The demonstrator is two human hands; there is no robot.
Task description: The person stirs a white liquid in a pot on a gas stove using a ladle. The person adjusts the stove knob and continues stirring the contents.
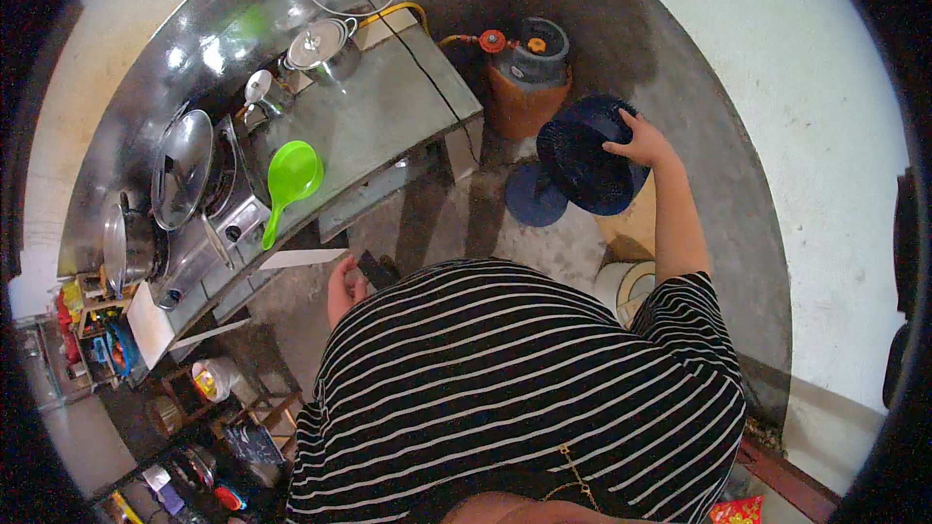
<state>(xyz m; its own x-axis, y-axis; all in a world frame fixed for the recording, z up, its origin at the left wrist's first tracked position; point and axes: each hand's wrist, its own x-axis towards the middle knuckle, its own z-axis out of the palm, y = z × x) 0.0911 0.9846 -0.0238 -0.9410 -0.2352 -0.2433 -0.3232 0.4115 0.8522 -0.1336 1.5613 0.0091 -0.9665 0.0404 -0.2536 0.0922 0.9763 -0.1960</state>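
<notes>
At the right, my right hand (pixel 638 142) grips a dark blue plastic basket (pixel 582 167), its fingers over the basket's dark interior. A round blue item (pixel 537 196), perhaps a stool or lid, lies low beside the basket, partly covered by it. My left hand (pixel 345 291) hangs at my left side below the counter edge, its fingers curled. A dark object (pixel 378 271) shows right beside it, partly behind my striped shirt; whether the hand touches it is unclear.
The counter (pixel 378 102) bears a lidded steel pot (pixel 320 47), a green ladle (pixel 293 175) and a gas stove (pixel 211 255) with pans. A gas cylinder (pixel 528 80) stands past its end. A whitish bucket (pixel 630 287) is near my right side, wooden stools (pixel 269 407) at lower left.
</notes>
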